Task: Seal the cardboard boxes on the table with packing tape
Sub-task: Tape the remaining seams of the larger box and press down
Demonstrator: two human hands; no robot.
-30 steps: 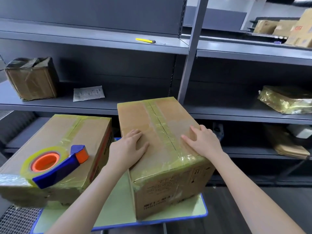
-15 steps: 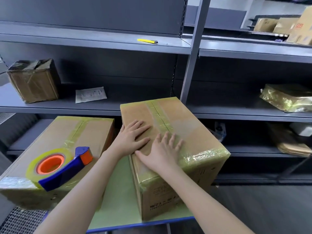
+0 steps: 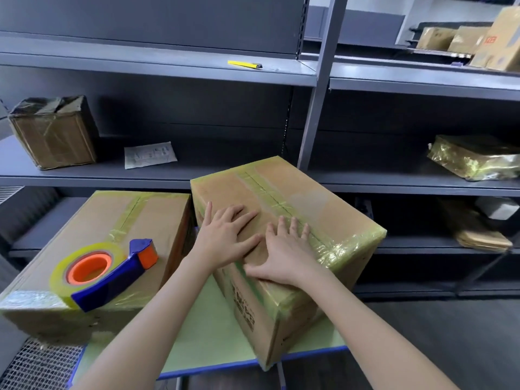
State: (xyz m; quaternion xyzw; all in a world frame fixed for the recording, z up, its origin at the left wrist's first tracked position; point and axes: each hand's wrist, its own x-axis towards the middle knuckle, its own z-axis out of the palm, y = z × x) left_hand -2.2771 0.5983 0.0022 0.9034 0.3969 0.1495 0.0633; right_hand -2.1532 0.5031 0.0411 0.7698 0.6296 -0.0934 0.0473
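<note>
**Now both palms flat on the taped box**

Nearest me, my two forearms reach forward over the pale green table [image 3: 213, 327] with its blue edge. My right hand [image 3: 284, 253] lies spread and flat on the top of the right-hand cardboard box [image 3: 337, 220], fingers splayed along the yellowish tape near the centre seam, thumb running along the near top edge. My left hand [image 3: 225, 235] rests just beside it, also flat and open, fingers pointing toward the seam, with the thumb up by the box's left edge. Neither hand grips anything; both only press on the cardboard. This box sits turned at an angle, one near corner jutting past the table's front edge, with tape wrapped over its seam and edges.

To the left, touching or almost touching it, lies a second cardboard box [image 3: 152, 218], its seam taped too. On its near part rests the tape dispenser [image 3: 112, 274], blue-handled, with an orange core and a roll of clear yellowish tape.

Farther back stands grey metal shelving [image 3: 318, 88]. On the middle shelf to the left sit a small wrapped box [image 3: 53, 133] and a paper slip [image 3: 150, 154]; to the right, a shiny wrapped parcel [image 3: 475, 157]. On the upper shelf lies a yellow cutter [image 3: 244, 64], and far right, more cartons [image 3: 467, 40].
</note>
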